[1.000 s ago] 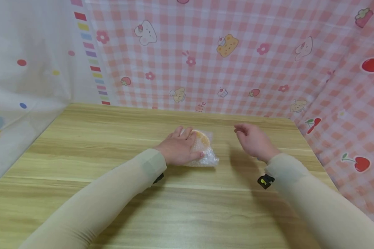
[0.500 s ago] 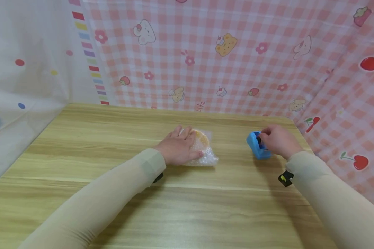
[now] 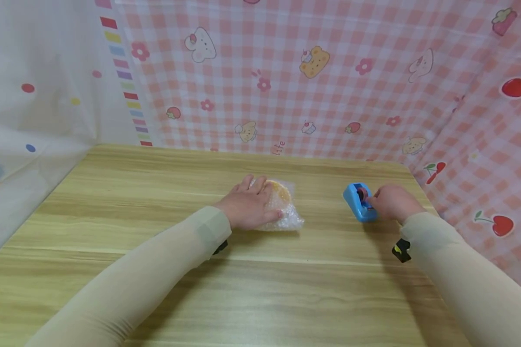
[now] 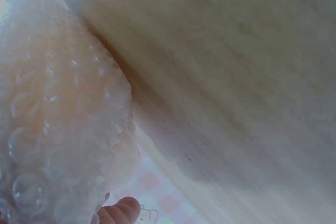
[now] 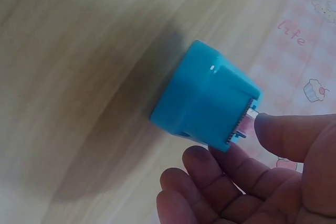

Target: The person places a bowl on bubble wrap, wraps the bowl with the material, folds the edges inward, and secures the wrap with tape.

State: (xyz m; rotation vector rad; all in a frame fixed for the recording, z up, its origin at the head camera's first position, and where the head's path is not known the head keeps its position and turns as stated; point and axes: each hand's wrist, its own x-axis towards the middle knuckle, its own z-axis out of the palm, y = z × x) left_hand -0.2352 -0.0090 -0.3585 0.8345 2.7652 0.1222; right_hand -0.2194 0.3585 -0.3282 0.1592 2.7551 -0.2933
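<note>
My left hand (image 3: 245,205) lies with fingers spread over a bubble-wrap package (image 3: 288,219), pressing it on the table. Through the clear wrap shows a round yellow-orange thing; the package (image 4: 63,114) fills the left of the left wrist view. At the right stands a blue tape dispenser (image 3: 354,201) holding a pinkish roll (image 3: 362,193). My right hand (image 3: 394,202) is at its cutter end. In the right wrist view, the thumb (image 5: 286,135) and index finger pinch the tape's end (image 5: 252,113) by the toothed cutter, the other fingers curled below the dispenser (image 5: 202,95).
The wood-grain table (image 3: 260,289) reaches back to a pink checked cloth (image 3: 260,62) with cartoon prints. White cloth with coloured dots (image 3: 39,111) hangs at the left, and checked cloth with cherries (image 3: 495,159) at the right.
My right hand has moved right, uncovering the tape dispenser, then from over its roll to its cutter end. My left hand and the package have stayed in place.
</note>
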